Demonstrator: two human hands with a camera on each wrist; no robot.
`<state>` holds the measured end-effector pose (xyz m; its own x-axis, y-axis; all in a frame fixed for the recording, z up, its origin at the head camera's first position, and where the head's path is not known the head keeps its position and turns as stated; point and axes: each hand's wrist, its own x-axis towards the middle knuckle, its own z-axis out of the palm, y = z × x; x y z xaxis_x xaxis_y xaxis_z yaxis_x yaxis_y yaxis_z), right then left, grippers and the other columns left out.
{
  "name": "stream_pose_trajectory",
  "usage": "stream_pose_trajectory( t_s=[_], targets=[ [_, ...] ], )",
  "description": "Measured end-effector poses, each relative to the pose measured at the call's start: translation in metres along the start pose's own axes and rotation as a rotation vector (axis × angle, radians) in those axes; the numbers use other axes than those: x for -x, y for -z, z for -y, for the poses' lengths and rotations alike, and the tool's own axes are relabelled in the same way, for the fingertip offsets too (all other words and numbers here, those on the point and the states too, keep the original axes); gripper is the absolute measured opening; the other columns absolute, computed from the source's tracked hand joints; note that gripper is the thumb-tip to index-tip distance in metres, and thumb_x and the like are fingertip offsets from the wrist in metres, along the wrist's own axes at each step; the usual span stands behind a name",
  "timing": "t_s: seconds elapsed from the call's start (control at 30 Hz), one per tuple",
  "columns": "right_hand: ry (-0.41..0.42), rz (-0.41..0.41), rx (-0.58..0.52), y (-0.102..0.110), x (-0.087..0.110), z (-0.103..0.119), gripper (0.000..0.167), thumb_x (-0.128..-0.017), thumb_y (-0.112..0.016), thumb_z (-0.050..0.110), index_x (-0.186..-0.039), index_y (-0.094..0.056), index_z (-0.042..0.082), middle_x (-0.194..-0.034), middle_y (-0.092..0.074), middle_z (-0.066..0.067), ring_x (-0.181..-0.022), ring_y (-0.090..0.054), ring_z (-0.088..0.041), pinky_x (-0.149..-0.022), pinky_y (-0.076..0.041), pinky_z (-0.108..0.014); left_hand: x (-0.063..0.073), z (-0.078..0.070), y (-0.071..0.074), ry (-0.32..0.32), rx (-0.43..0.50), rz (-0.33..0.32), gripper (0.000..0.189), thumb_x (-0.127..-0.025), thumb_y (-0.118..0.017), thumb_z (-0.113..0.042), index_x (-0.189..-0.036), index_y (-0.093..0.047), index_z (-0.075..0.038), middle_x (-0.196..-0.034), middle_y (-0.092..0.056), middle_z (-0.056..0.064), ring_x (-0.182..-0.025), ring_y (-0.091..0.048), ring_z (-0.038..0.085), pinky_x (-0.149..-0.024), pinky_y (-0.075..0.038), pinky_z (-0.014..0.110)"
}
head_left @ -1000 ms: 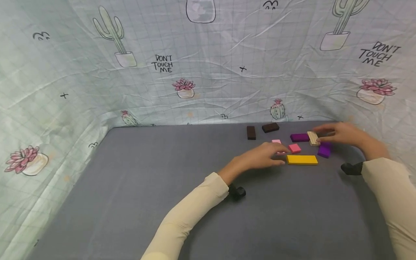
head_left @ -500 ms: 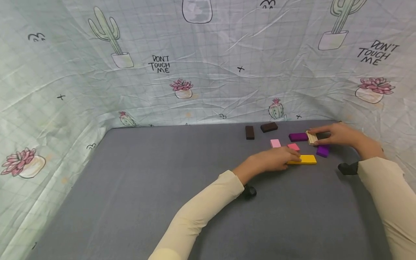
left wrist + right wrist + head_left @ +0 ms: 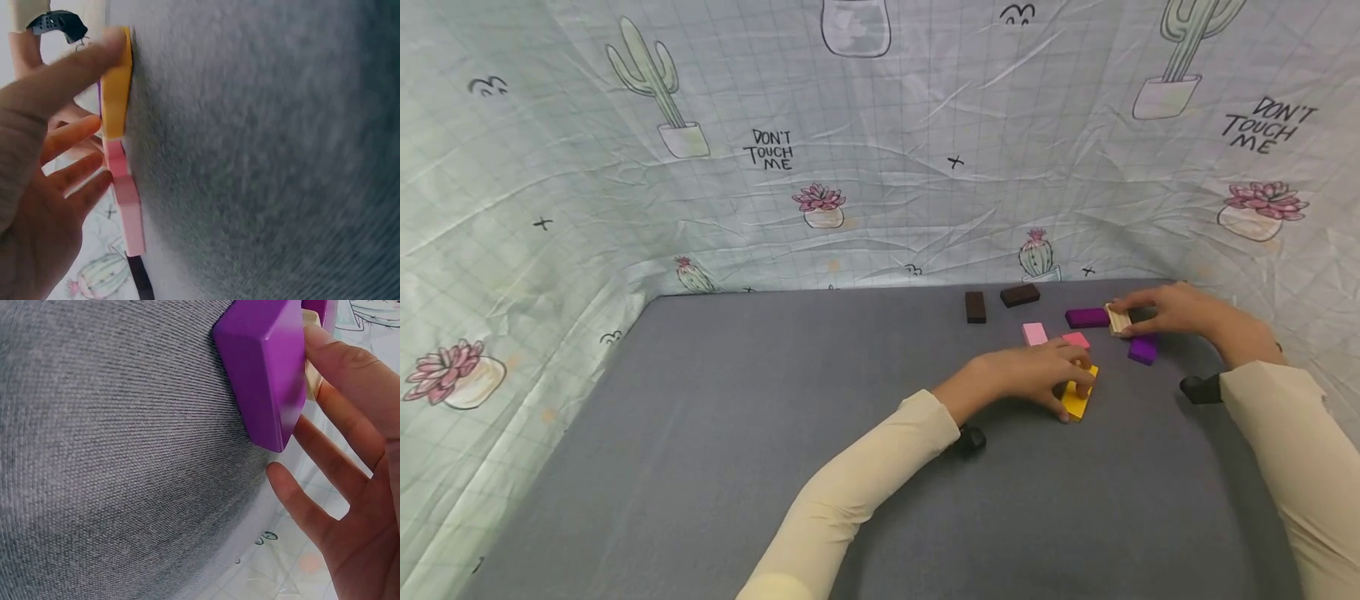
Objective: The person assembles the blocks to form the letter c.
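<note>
My left hand (image 3: 1033, 373) grips a flat yellow block (image 3: 1077, 405), thumb at its side and fingertips curled over the top. The block lies at an angle on the grey table. In the left wrist view the thumb presses the end of this yellow block (image 3: 115, 103). Farther right, my right hand (image 3: 1193, 317) pinches a pale wooden block (image 3: 1117, 321) between thumb and fingers. That block overlaps the end of a dark purple block (image 3: 1086, 317). A violet block (image 3: 1142, 350) lies just below the right hand and hides much of the wooden one in the right wrist view.
A coral pink block (image 3: 1077, 340) and a light pink block (image 3: 1034, 333) lie beyond the left hand. Two dark brown blocks (image 3: 975, 307) sit near the back edge. Patterned cloth (image 3: 887, 225) rises behind the grey table (image 3: 760, 417).
My left hand has moved right onto the yellow block and turned it from lying crosswise to slanting toward me. The right hand stays at the wooden block.
</note>
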<state>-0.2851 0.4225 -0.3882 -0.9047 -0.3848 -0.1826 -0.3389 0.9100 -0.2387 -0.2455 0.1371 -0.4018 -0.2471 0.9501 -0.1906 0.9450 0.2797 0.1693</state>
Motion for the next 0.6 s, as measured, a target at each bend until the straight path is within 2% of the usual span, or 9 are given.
stream_pose_trajectory(
  t_s=[0.1,0.17,0.3,0.47,0.6],
  targets=[
    [-0.003,0.005,0.005,0.0003,-0.0001,-0.0005,0.054,-0.088,-0.079,0.037,-0.130,-0.068,0.004,-0.136,-0.057,-0.033,-0.117,-0.057,-0.054,-0.092,-0.046,-0.066,-0.0013,0.0035,-0.0015,-0.029,-0.003,0.022,0.041,-0.093,-0.066,-0.056,-0.121,-0.061,-0.026,-0.160,-0.036,-0.001,-0.151,-0.023,0.018,-0.120,-0.013,0.019],
    [-0.001,0.004,0.009,0.0008,-0.0005,-0.0001,0.054,-0.088,-0.079,0.036,-0.130,-0.068,0.004,-0.136,-0.057,-0.033,-0.117,-0.057,-0.054,-0.092,-0.046,-0.066,-0.0027,0.0055,-0.0007,-0.057,-0.018,0.027,0.041,-0.095,-0.063,-0.056,-0.122,-0.061,-0.025,-0.162,-0.035,-0.001,-0.154,-0.017,0.018,-0.122,-0.008,0.020],
    [0.010,0.007,0.010,0.0007,-0.0017,0.0001,0.058,-0.087,-0.080,0.039,-0.131,-0.068,0.004,-0.137,-0.057,-0.032,-0.120,-0.056,-0.054,-0.094,-0.045,-0.067,-0.0057,0.0076,0.0014,-0.087,-0.048,0.053,0.046,-0.096,-0.061,-0.057,-0.129,-0.057,-0.025,-0.159,-0.038,-0.003,-0.150,-0.026,0.014,-0.121,-0.013,0.020],
    [0.020,0.005,0.007,-0.0020,-0.0024,-0.0020,0.062,-0.084,-0.083,0.039,-0.132,-0.067,0.003,-0.137,-0.057,-0.030,-0.122,-0.055,-0.053,-0.096,-0.044,-0.068,-0.0069,0.0063,0.0017,-0.121,-0.047,0.096,0.055,-0.096,-0.059,-0.060,-0.138,-0.054,-0.026,-0.156,-0.039,-0.002,-0.135,-0.041,0.008,-0.112,-0.028,0.017],
    [0.013,-0.025,0.006,-0.0052,-0.0036,-0.0033,0.059,-0.083,-0.084,0.038,-0.128,-0.070,0.003,-0.134,-0.060,-0.029,-0.120,-0.056,-0.053,-0.096,-0.044,-0.068,-0.0060,0.0055,-0.0007,-0.184,-0.089,0.068,0.056,-0.094,-0.060,-0.062,-0.137,-0.057,-0.026,-0.148,-0.044,0.001,-0.126,-0.045,0.010,-0.105,-0.033,0.015]
  ],
)
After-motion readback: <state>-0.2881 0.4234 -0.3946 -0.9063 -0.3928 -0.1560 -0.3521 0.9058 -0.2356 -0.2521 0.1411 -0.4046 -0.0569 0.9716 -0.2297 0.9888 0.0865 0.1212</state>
